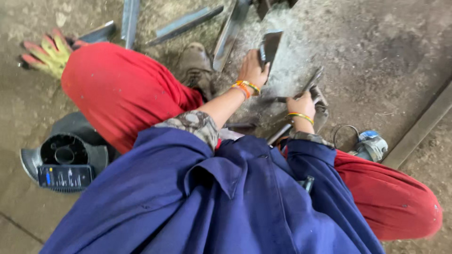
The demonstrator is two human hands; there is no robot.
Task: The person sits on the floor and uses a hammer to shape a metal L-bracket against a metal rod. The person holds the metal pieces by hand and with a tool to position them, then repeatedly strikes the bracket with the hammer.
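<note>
Left hand (252,69) clamped around a short dark metal angle piece (270,47), dull and flat-faced, stood upright on the gritty concrete floor (376,51) near its far edge. Right hand (302,104) closed on a thin grey metal rod (310,82), slanted, tip just beside the piece's base. Pale dust spread under both. More long steel angle bars (186,22) lying at the floor's far edge; yellow-and-red knit glove (47,51) at far left; round black plastic guard (63,155) at left.
</note>
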